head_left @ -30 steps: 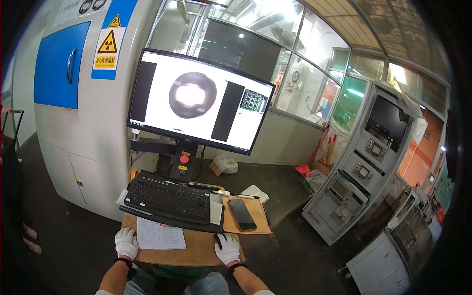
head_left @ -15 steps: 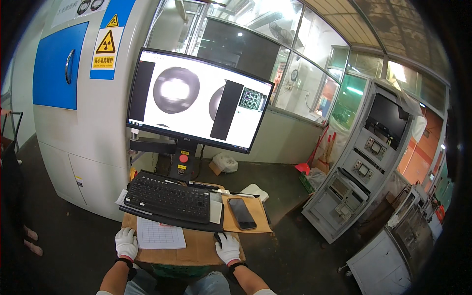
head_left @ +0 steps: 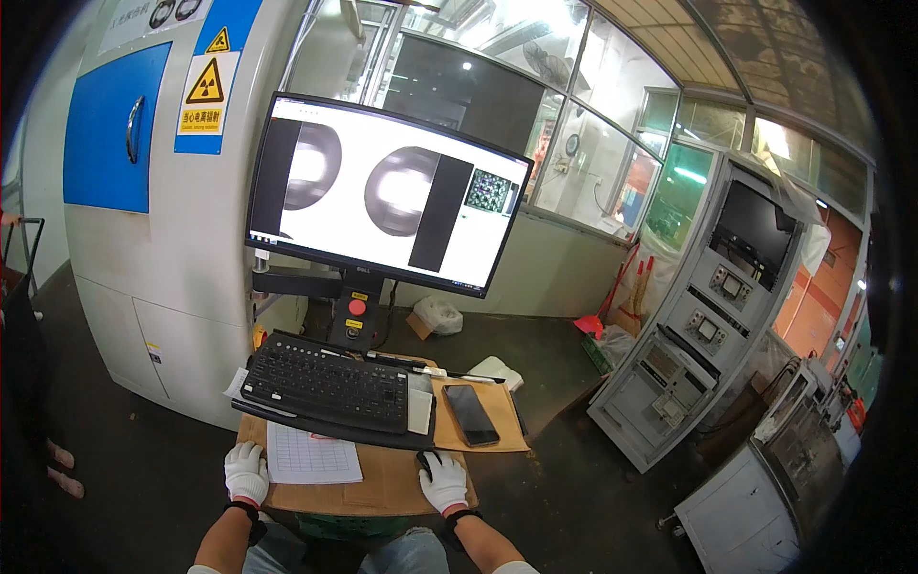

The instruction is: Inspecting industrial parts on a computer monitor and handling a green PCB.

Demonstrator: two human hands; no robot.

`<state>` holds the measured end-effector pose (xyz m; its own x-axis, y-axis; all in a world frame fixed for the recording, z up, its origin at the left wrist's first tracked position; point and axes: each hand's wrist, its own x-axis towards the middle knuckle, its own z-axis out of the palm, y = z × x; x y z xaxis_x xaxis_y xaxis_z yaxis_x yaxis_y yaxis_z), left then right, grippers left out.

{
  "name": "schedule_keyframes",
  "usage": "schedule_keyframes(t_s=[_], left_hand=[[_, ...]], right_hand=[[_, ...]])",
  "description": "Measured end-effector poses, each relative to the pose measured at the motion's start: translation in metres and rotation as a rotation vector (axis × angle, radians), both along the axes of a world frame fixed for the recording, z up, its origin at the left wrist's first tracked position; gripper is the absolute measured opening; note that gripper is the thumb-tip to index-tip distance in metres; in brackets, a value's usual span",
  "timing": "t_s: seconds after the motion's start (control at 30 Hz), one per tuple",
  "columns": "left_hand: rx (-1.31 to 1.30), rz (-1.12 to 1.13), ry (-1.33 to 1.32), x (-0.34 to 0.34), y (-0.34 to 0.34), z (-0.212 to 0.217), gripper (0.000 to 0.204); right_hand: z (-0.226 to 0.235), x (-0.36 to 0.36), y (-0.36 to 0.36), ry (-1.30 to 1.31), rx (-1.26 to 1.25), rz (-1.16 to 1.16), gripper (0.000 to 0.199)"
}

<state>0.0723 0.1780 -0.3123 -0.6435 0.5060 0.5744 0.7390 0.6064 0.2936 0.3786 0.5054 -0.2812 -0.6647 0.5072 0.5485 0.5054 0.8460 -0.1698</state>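
A black mouse (head_left: 423,463) is partly covered by the gloved right hand (head_left: 445,484) at the near right part of a brown surface (head_left: 382,493). It is set directly under that hand's fingers (head_left: 443,464), with only a dark edge exposed at their far left side; its long axis appears to be pointed away from the wrist, though most of its rounded body is hidden. The fingers are draped over it; whether it is gripped or merely rested upon cannot be told. It is placed well apart from the left hand (head_left: 247,473), which is laid at the surface's opposite edge, its fingers drawn together, how far closed unclear. Just right of the left fingers, a white gridded sheet (head_left: 314,459) is spread. Beyond the right fingers and to their left, a black keyboard (head_left: 325,386) is seen; beyond them and slightly right, a dark phone (head_left: 470,415) is laid on a tan board (head_left: 509,432). Farther past both sets of fingers, a monitor (head_left: 349,247) is mounted, with two round grey shapes (head_left: 400,191), dark-rimmed and bright-centred, displayed. Beyond the left fingers, a pale cabinet (head_left: 206,249) is fitted with a blue door (head_left: 103,124).
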Motion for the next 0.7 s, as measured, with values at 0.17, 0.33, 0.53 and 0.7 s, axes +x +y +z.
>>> schedule_keyframes(t_s=[0.17,0.33,0.53,0.7], left_hand=[[0.003,-0.002,0.000,0.0015,0.0004,0.0040,0.028],[-0.005,0.010,-0.003,-0.0010,0.0007,-0.0012,0.029],[-0.009,0.014,-0.006,0.0012,0.0002,0.0012,0.029],[0.001,0.013,-0.003,0.0009,0.0004,0.0006,0.029]], right_hand=[[0.0013,-0.0002,0.0003,0.012,-0.002,0.017,0.051],[-0.0008,-0.0005,0.0012,0.000,-0.005,0.007,0.051],[-0.0032,-0.0002,0.0014,-0.001,0.000,0.005,0.050],[-0.0022,-0.0006,0.0014,-0.012,0.000,-0.002,0.050]])
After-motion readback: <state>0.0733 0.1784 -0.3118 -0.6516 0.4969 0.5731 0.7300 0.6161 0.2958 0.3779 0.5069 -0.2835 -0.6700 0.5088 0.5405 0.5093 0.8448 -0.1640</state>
